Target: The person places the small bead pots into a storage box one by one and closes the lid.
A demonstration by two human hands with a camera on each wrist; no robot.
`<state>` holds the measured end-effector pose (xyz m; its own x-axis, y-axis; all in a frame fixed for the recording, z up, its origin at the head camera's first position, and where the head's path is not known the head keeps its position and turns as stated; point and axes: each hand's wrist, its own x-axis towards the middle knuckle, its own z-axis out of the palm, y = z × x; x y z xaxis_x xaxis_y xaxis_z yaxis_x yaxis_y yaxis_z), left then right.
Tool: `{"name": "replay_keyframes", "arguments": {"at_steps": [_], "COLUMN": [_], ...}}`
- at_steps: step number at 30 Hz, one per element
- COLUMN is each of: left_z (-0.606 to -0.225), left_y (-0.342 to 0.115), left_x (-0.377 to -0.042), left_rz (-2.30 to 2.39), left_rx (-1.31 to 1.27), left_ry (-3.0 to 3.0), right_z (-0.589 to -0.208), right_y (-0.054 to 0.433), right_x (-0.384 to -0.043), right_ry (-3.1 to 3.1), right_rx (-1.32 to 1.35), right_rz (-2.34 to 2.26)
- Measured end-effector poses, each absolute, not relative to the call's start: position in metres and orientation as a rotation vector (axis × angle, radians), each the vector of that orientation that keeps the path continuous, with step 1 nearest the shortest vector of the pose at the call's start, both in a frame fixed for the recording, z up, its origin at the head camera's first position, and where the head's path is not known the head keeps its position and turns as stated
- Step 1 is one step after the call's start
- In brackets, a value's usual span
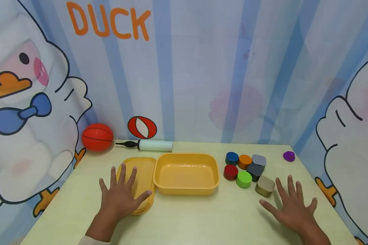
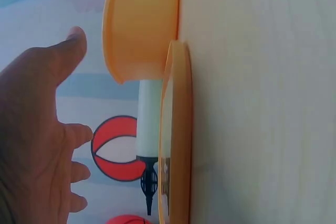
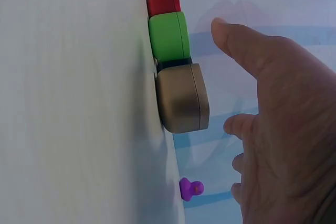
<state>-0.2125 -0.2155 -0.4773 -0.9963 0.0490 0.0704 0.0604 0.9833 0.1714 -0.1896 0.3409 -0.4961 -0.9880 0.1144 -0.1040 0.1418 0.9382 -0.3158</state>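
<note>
Left hand and right hand are hovering outspread, empty; flat yellow plastic lid, lower left, is lying partly hidden.

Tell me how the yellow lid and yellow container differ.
The yellow container has deep walls; the yellow lid is shallow. The container's long side runs left to right, the lid's front to back. In the head view, the left hand partly hides the lid, while the container shows whole. Both have rounded corners.

Person's left hand, right hand, bare hands well apart, fingers straight and spread
</note>
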Motion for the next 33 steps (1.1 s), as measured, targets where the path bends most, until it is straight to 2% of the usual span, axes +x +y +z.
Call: {"name": "replay_keyframes", "arguments": {"at_steps": [9,16,25,33], "left_z": [-0.473,-0.479,-0.507,-0.521], "left_y": [-0.188,-0.184,-0.180,-0.181], "left_x": [-0.222,-0.230,-0.237,-0.236], "left_rz": [-0.522,-0.682,-0.936,-0.922], "left_rx": [-0.300,-0.330,-0.466,-0.525], "left_ry": [-3.014,-2.968,-2.745,-2.652], "right_z": [-0.498,-0.503,-0.507,-0.513], "right_y": [0.353,0.355,0.355,0.357], "right_x": [-0.207,-0.214,-0.209,-0.208], "right_ry": [3.057,3.154,3.113,3.080], "right_rx": [0.066,-0.071,-0.050,0.005], "right_rz": [-0.648,-0.788,-1.055,-1.126]}}
